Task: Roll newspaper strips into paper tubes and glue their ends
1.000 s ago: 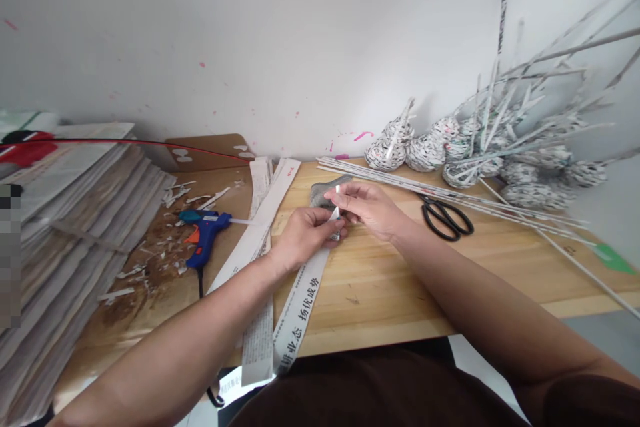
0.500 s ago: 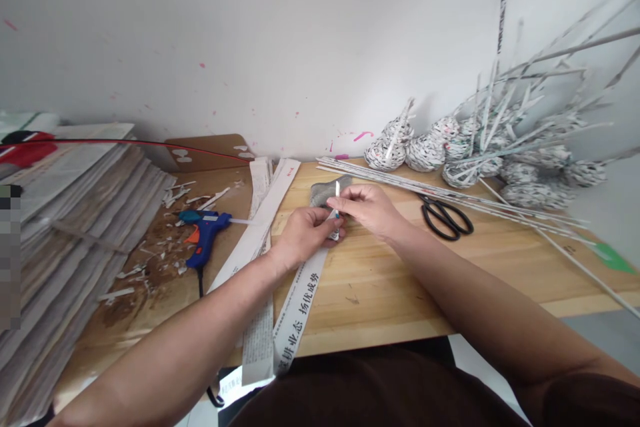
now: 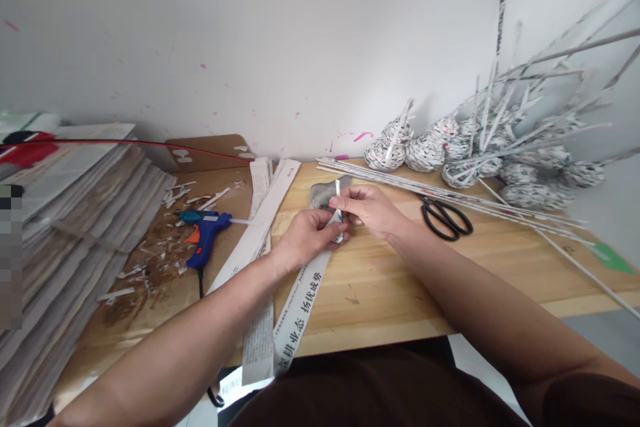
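Observation:
A printed paper strip (image 3: pixel 301 307) runs up from the table's front edge into my left hand (image 3: pixel 310 237), whose thumb and fingers are closed on it. Its upper end is narrow and folded or rolled, and my right hand (image 3: pixel 367 208) pinches it between thumb and fingers. The two hands almost touch. Just behind them lies a grey cloth-like pad (image 3: pixel 323 194). Left of my hands, more long newspaper strips (image 3: pixel 273 203) lie across the table.
A blue glue gun (image 3: pixel 206 240) lies on brown cardboard with paper scraps, beside a tall newspaper stack (image 3: pixel 85 213). Black scissors (image 3: pixel 447 218), long paper sticks (image 3: pixel 390 179) and woven paper shapes (image 3: pixel 425 150) are to the right, near the wall.
My hands and the held strip have shifted very slightly to the right. Both hands keep their hold on the strip.

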The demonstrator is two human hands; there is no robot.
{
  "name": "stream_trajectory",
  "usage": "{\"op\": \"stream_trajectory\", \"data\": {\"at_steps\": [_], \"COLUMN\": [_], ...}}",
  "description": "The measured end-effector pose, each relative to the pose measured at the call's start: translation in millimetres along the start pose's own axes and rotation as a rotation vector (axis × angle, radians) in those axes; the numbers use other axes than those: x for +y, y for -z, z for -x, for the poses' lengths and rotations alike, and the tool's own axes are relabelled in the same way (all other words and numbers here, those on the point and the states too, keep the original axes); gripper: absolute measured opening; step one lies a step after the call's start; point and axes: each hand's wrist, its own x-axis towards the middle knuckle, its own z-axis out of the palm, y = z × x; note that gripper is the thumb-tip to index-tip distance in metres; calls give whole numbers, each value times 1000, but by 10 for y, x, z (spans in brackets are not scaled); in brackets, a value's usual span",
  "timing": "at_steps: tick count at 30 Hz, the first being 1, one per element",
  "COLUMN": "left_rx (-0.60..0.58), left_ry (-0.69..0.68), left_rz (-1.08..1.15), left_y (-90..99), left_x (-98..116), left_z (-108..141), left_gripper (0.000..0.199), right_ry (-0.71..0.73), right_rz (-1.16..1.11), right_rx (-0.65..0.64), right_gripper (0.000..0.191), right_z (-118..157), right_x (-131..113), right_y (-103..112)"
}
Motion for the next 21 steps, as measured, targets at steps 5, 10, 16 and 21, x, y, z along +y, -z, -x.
{"op": "stream_trajectory", "data": {"at_steps": [5,10,16,21], "left_rx": [-35,-51,-43,-44], "left_ry": [-61,-69,-42,-54], "left_rz": [-95,-22,7,-12], "left_y": [-1,5,5,12], "left_x": [8,0,-16,-83], "left_z": [16,13,-1,-22], "left_gripper": [32,31,33,34], "right_ry": [4,30,20,-6], "right_rz": [-29,28,39,-18], "right_rx": [35,-62,-95,-17], "right_gripper": [38,33,29,36], "right_z": [14,0,-9,7], "right_x": [15,29,27,12], "right_y": [-46,13,46,1]}}
